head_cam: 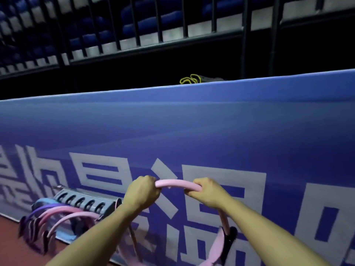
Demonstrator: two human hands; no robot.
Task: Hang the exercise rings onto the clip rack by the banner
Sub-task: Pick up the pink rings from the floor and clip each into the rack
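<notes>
A pink exercise ring (177, 184) is held upright in front of the blue banner (192, 121). My left hand (142, 192) grips its top arc on the left and my right hand (207, 191) grips it on the right. The ring's lower part, with a pink and black side pad (224, 240), runs down behind my forearms. At the lower left a grey clip rack (84, 203) with a row of oval slots stands against the banner. Several rings (63, 214) in blue, purple and pink hang from it.
The banner carries large white characters and stands on a reddish floor (15, 250). Behind its top edge lies a yellow-green cord (190, 79). A dark railing (153, 45) and rows of blue seats rise beyond.
</notes>
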